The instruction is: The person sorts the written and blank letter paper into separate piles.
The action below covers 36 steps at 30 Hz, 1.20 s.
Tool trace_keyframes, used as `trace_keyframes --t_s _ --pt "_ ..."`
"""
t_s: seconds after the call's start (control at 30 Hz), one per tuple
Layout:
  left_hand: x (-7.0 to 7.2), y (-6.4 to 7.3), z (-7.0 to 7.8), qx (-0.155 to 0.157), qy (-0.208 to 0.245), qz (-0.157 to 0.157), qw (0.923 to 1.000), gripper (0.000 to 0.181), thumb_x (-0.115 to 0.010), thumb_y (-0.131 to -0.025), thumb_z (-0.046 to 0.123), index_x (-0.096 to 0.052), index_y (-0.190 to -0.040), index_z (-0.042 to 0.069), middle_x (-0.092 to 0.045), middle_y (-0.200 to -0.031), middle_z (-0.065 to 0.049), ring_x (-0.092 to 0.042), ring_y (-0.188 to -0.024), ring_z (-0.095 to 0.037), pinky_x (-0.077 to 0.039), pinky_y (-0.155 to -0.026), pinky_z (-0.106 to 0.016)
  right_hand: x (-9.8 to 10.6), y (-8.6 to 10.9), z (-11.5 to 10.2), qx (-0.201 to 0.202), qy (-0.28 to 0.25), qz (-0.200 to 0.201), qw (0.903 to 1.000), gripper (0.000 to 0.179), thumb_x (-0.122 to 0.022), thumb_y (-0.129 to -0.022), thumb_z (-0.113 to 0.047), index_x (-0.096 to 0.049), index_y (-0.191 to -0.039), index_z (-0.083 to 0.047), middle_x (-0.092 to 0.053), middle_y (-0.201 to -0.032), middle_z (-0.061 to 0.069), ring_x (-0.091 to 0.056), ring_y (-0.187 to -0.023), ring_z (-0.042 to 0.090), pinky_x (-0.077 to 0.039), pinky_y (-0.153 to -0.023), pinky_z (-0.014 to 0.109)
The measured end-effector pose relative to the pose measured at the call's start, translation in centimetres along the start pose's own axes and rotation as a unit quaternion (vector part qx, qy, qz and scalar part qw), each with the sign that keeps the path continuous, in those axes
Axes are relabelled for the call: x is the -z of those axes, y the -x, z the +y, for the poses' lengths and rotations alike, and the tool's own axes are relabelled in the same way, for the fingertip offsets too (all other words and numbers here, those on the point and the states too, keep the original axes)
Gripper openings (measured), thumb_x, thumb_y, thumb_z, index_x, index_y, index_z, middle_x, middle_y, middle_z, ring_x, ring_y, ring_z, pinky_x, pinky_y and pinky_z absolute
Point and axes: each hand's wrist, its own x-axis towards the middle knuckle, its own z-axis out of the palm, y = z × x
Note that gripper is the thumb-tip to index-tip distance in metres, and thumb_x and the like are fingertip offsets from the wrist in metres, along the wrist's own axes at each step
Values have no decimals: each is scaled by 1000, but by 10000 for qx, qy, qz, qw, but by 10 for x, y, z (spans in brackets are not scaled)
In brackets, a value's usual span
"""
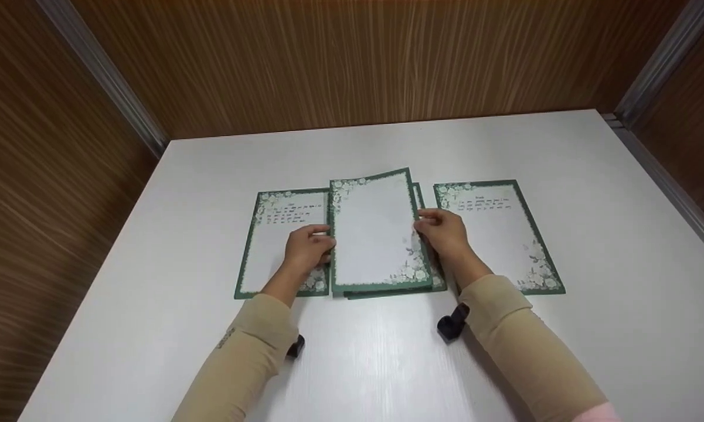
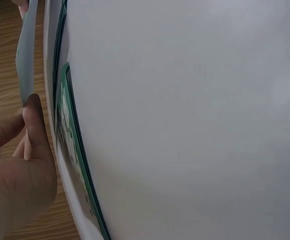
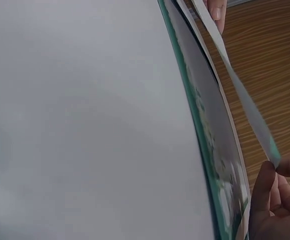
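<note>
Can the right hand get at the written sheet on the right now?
Probably yes: most of that written sheet lies uncovered near the right hand, but that hand pinches the blank sheet and would likely need to let go first.

"Where is there room to reach?"
"Across the white tabletop [image 1: 281,159] beyond the lifted sheet [image 1: 375,231]; on the near side, beige sleeves [image 1: 519,328] and black wrist mounts [image 1: 449,329] block the way."

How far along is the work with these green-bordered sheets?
Looks done: the left sheet and right sheet lie on the table, lines of text showing. In hand: the left hand and right hand grip a middle sheet showing no text. Remaining, probably: setting it down, since it is raised above the paper underneath.
</note>
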Motion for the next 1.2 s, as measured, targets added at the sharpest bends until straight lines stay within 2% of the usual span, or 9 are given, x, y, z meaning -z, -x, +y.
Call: trace_keyframes --t_s 0.13,0.4,0.7,0.87,1.2 --pt "-4 1 1 -8 -141 22 9999 36 -65 -89 5 -60 -125 7 -67 -102 -8 -63 -78 -15 -53 -65 -24 4 1 1 70 156 76 9998 33 -62 -91 -12 -61 -123 -3 -61 -108 12 -55 -86 18 -47 -70 24" --pt "-9 1 0 -70 -510 2 9987 39 -67 -88 5 -59 -126 4 -67 -104 -9 -65 -79 -16 -55 -67 -24 7 3 0 51 608 101 9981 36 -61 -91 -14 -59 -126 -5 -62 -108 13 -57 -87 19 -49 -73 28" --pt "-12 3 0 -277 -908 0 9955 38 -67 -88 9 -60 -125 3 -67 -102 -8 -65 -74 -14 -54 -65 -24 10 5 1 117 704 115 9974 39 -65 -90 -9 -56 -127 -4 -64 -110 13 -62 -92 22 -52 -72 28" --pt "-12 5 1 -258 -1009 28 9946 36 -66 -89 11 -60 -124 3 -67 -102 -9 -65 -73 -14 -53 -65 -24 13 4 3 31 742 118 9972 40 -64 -90 -10 -54 -128 -4 -63 -114 14 -62 -95 24 -54 -70 29" --pt "-15 6 2 -122 -1114 150 9936 37 -66 -89 15 -60 -124 5 -66 -97 -6 -65 -70 -13 -53 -65 -23 16 9 -1 -12 1116 156 9936 41 -61 -92 -15 -52 -130 -5 -62 -116 15 -62 -98 26 -53 -79 35"
